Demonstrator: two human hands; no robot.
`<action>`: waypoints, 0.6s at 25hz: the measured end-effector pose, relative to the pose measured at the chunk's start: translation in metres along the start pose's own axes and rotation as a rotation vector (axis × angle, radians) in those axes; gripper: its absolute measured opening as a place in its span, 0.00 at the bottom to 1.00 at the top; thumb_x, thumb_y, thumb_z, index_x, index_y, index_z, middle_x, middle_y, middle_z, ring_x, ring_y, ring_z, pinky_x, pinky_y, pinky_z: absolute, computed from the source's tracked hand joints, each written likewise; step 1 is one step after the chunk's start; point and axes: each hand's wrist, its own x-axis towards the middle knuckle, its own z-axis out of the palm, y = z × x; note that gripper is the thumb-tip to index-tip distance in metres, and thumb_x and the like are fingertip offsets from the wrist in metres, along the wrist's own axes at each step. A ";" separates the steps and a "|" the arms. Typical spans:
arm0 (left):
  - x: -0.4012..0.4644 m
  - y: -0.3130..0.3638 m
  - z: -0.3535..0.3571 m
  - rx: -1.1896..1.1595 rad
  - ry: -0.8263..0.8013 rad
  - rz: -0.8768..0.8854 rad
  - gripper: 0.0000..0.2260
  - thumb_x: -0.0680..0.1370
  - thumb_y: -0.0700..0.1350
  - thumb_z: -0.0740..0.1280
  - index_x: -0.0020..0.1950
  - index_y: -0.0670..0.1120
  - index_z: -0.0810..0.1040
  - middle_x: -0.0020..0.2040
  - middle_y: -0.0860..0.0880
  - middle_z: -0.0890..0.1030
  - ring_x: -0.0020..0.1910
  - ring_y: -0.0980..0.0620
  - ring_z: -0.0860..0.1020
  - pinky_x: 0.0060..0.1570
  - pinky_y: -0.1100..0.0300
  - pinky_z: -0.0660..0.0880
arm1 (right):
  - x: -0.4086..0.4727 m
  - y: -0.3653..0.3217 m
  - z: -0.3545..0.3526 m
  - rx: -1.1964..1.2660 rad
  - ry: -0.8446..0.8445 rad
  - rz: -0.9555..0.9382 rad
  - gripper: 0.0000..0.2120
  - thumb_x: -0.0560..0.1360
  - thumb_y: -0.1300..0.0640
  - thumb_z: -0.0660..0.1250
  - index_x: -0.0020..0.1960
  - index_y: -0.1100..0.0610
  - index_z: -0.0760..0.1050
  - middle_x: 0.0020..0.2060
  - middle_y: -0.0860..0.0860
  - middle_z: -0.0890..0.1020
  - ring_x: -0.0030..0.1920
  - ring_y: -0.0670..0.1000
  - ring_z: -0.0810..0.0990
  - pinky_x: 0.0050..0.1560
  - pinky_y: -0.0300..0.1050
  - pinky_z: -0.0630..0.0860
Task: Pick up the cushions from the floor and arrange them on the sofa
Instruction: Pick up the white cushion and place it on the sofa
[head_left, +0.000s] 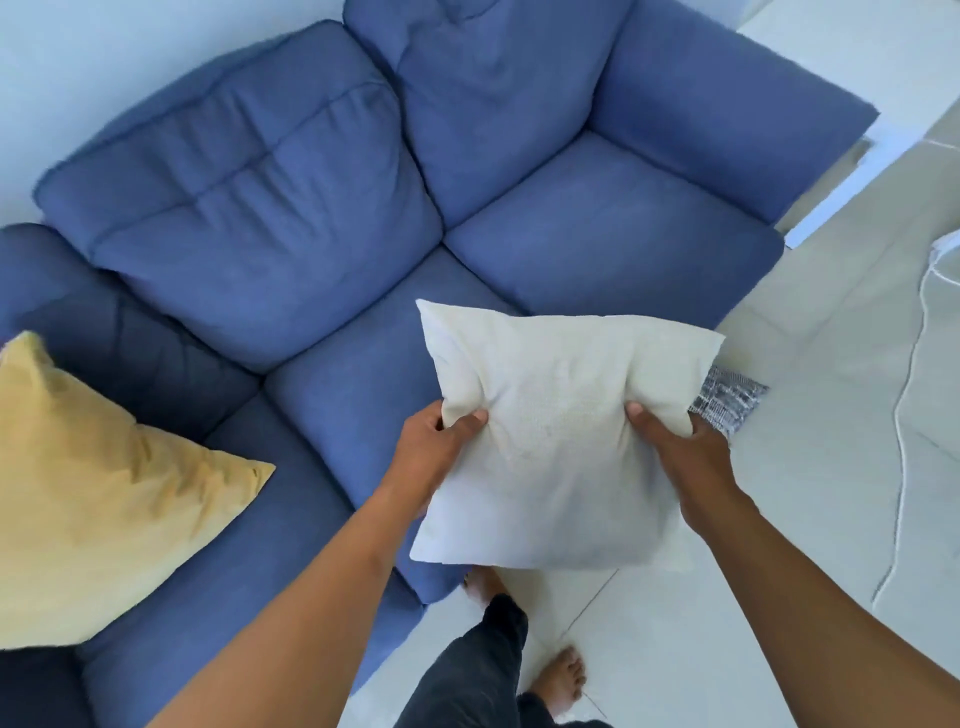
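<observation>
Grey cushion (727, 402) mostly hidden behind cream cushion (561, 436).

Home living room: blue fabric sofa (363, 218) fills 9 to 1 o'clock, yellow cushion (93, 499) on it at 8, pale tiled floor (810, 519) at 3, bare feet at 6.

Bare forearms without sleeves, dark loose trousers (470, 670), bare feet (561, 680) on the floor.
</observation>
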 end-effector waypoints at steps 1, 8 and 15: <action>0.005 0.006 -0.012 -0.011 0.016 -0.002 0.09 0.81 0.48 0.74 0.59 0.48 0.85 0.56 0.51 0.89 0.53 0.53 0.87 0.44 0.64 0.83 | 0.007 -0.013 0.016 -0.014 -0.027 -0.013 0.17 0.69 0.43 0.82 0.52 0.51 0.82 0.49 0.46 0.86 0.52 0.51 0.85 0.60 0.52 0.80; 0.039 0.055 -0.091 -0.082 0.237 0.025 0.09 0.80 0.50 0.75 0.58 0.48 0.85 0.55 0.52 0.89 0.55 0.49 0.87 0.56 0.52 0.84 | 0.044 -0.108 0.126 -0.132 -0.252 -0.121 0.16 0.71 0.43 0.80 0.50 0.51 0.80 0.48 0.46 0.85 0.48 0.48 0.83 0.50 0.48 0.79; 0.062 0.072 -0.119 -0.197 0.474 -0.016 0.10 0.80 0.48 0.74 0.61 0.48 0.84 0.54 0.53 0.89 0.53 0.51 0.87 0.45 0.60 0.80 | 0.093 -0.175 0.212 -0.280 -0.540 -0.155 0.15 0.72 0.45 0.80 0.53 0.49 0.80 0.50 0.45 0.86 0.52 0.48 0.84 0.53 0.49 0.79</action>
